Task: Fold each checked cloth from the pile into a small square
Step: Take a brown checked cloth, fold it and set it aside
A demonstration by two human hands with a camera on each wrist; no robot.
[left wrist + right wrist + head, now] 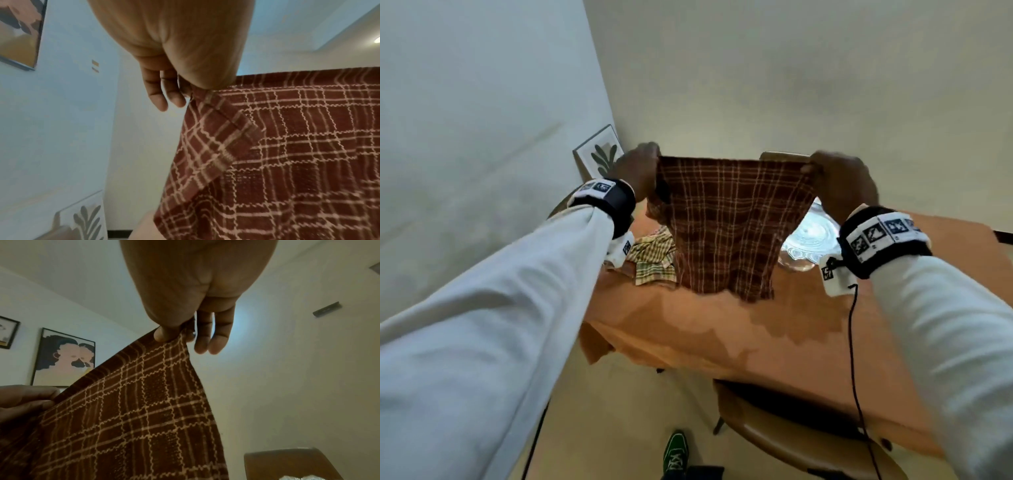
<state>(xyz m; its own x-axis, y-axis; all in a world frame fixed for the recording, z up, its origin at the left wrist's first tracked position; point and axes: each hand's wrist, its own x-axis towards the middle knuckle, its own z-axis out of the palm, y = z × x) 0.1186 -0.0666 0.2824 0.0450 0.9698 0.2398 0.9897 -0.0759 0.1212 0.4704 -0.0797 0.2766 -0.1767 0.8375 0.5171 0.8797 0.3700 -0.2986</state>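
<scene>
Two hands: left hand (635,174) and right hand (840,185) pinched the top corners of a maroon checked cloth (722,226), hanging spread above the table.
Surface: orange-clothed table (722,329); green-yellow checked pile (654,260) at nine o'clock of the cloth, glass plate (808,240) at three o'clock.
Room: pale walls, leaf print (599,154).
Left wrist view only: folded-over corner (222,138).
Right wrist view only: portrait picture (63,358).

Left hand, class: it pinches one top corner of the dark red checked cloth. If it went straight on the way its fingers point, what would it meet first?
Probably the pale wall beyond the left hand; depth unclear.
</scene>
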